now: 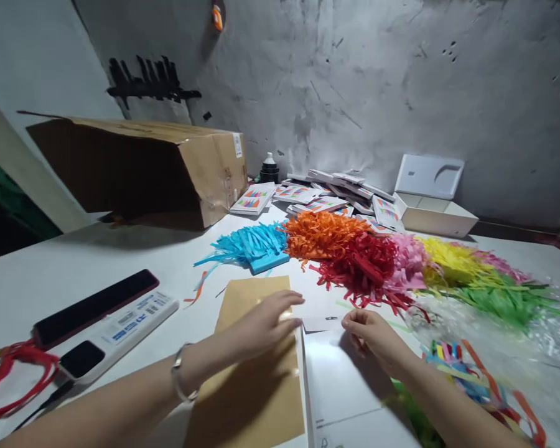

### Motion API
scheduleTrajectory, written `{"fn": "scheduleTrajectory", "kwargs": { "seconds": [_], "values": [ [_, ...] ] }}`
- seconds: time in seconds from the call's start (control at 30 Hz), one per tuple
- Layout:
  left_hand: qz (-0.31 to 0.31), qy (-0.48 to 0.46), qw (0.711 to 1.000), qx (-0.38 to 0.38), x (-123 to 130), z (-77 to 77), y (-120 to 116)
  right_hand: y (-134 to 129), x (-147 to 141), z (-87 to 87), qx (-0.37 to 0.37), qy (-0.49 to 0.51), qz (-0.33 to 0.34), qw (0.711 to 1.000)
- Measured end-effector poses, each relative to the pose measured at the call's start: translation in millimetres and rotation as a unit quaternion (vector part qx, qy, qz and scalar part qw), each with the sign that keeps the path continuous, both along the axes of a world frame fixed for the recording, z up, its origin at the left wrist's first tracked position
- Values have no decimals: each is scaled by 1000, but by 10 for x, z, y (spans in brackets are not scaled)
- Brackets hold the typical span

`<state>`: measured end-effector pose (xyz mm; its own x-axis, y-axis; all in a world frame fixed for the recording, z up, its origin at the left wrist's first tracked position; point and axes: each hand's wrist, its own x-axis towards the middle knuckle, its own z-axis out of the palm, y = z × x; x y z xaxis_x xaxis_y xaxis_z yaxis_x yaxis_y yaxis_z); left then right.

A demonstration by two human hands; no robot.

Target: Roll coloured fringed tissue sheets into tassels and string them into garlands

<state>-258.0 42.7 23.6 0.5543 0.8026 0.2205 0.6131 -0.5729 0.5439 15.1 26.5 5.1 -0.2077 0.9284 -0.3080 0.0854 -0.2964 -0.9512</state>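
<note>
My left hand (271,322) is over the right edge of a brown paper-like sheet (242,392), its thumb and fingers apart. It holds nothing that I can see. To the right, my right hand (373,336) has its thumb and forefinger pinched together above a white sheet (345,392) with pencil-like lines. What the pinch holds, if anything, is too small to make out. Between the hands lies a small dark mark or piece (330,318) on the white surface. Just beyond them are bundles of blue fringed paper (252,246), orange fringe (324,233) and red fringe (366,261).
A large open cardboard box (217,174) stands back left. Flat printed packs (303,194) are heaped by the wall, beside an open white box (436,214). A phone (98,305) and a white device (135,326) lie left. Clear plastic (504,354) and loose ribbons (471,379) lie right.
</note>
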Motion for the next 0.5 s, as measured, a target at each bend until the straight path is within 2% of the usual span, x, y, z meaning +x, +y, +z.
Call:
{"fn": "scheduleTrajectory", "kwargs": {
  "seconds": [0.07, 0.17, 0.3, 0.5],
  "values": [
    [-57, 37, 998, 10, 302, -111, 8, 48, -9, -70, -4, -17, 4, 1000],
    [-94, 56, 994, 17, 565, -247, 70, 105, -33, -107, -16, -37, 22, 999],
    [-99, 69, 992, 24, 590, -324, 103, 134, -62, -117, -33, -66, 37, 997],
    [-106, 72, 991, 31, 550, -381, 84, 150, -87, -132, -34, -99, 25, 994]
  ]
}}
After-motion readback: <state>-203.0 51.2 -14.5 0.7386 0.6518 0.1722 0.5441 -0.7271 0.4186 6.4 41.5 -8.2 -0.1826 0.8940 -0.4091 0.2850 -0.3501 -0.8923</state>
